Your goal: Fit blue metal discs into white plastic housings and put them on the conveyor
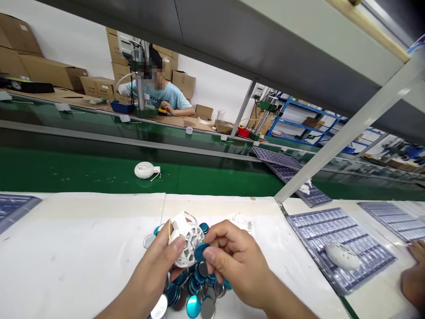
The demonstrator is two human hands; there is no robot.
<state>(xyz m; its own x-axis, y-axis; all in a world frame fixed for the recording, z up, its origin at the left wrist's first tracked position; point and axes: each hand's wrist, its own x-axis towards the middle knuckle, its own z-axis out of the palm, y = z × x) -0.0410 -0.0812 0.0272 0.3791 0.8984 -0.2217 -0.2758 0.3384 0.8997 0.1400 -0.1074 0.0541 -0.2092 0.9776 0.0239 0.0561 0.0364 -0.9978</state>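
My left hand (pixel 159 254) grips a white round plastic housing (pixel 188 241) with a slotted face, a short neck and a thin wire. Between thumb and fingertips of my right hand (pixel 235 261) is a small blue round disc (pixel 201 252), held against or just in front of the housing's right edge; I cannot tell whether they touch. Below both hands lies a loose pile of blue and silver discs (pixel 193 305) on the white tabletop (pixel 83 257). Part of the pile is hidden behind my hands. White small parts (pixel 239 220) rest just beyond my right hand.
Another white housing (pixel 144 170) lies on the green conveyor belt (pixel 83 173). At right, a compartment tray (pixel 338 239) carries a white housing (pixel 342 255). A slanted post (pixel 338 133) rises right of my hands. Another person's hand (pixel 415 274) shows at the right edge; a co-worker (pixel 169 95) sits opposite.
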